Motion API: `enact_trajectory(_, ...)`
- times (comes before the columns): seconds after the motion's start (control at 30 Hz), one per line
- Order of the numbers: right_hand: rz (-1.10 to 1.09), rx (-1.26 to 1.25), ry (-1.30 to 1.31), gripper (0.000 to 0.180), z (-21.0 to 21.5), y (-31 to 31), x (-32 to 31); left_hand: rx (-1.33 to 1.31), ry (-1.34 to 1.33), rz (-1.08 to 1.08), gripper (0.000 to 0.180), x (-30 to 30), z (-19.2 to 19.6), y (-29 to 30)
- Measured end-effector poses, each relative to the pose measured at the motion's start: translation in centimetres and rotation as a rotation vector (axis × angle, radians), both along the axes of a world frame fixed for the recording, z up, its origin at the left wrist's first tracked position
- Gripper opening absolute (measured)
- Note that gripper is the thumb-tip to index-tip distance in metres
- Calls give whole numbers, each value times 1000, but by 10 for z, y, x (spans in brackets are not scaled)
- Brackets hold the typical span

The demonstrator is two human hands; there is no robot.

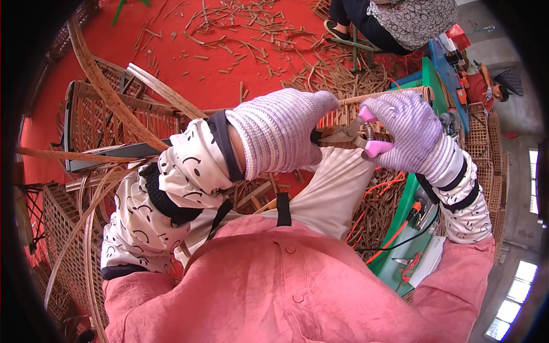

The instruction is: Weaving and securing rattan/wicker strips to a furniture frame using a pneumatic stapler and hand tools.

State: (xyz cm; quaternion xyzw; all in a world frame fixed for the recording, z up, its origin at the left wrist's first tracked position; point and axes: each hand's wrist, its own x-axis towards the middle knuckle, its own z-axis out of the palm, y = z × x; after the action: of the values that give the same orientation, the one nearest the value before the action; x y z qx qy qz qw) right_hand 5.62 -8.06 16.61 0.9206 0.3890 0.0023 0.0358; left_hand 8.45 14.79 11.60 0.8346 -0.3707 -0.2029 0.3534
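Observation:
My left hand (280, 130), in a striped white-and-lilac knitted glove, is closed at the middle, its fingers curled away from view. What it grips is hidden. To its right, my right hand (407, 130), in a matching glove, holds pruning shears (343, 134) with pink handles. Their handles are spread apart, and the metal blades point left at the left hand's fingers. A small dark piece lies at the blade tips, too unclear to name. Just beyond both hands shows the rim of a woven rattan piece (394, 94).
Long rattan strips (100, 86) stick out past my left arm. Woven rattan panels (123, 108) stand at the left. Offcuts (240, 28) litter the red floor (171, 63). A green bench (400, 251) with tools and cords runs along my right. Another person (400, 23) sits at the far right.

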Motion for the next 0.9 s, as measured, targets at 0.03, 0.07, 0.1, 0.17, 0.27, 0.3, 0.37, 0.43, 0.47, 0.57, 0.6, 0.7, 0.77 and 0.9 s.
enact_trajectory(0.03,-1,0,0,48,1,0,0,0,0,-1,56,0,0,0)
enact_trajectory(0.07,-15,-20,37,47,4,1,-1,-3,-12,1,56,-1,0,1)
enact_trajectory(0.1,-29,-39,75,46,5,1,-1,-5,-23,4,57,-1,-1,1)
enact_trajectory(0.17,-114,-95,158,45,8,0,0,16,-14,4,56,-1,0,-1)
enact_trajectory(0.27,-209,-88,155,43,12,-9,-6,81,-28,-10,53,-1,7,0)
enact_trajectory(0.3,-218,-33,73,42,13,-18,-10,119,-46,-23,51,0,8,-1)
enact_trajectory(0.37,-362,82,-139,54,18,-29,-26,138,-125,-98,48,6,4,-1)
enact_trajectory(0.43,-550,111,-229,62,17,-60,-47,133,-271,-160,42,10,2,5)
enact_trajectory(0.47,-701,103,-250,64,15,-77,-62,122,-286,-158,43,14,2,6)
enact_trajectory(0.57,-1143,225,-277,51,0,-135,-117,10,-302,-165,42,28,4,14)
enact_trajectory(0.6,-1311,306,-202,45,-5,-159,-137,27,-307,-147,42,30,11,22)
enact_trajectory(0.7,-1665,149,-151,39,-37,-235,-220,28,-306,-151,40,46,12,30)
enact_trajectory(0.77,-1874,271,98,43,-40,-226,-246,53,-189,-98,37,50,14,42)
enact_trajectory(0.9,-2116,32,172,60,-84,-264,-312,146,-323,-150,35,43,16,37)
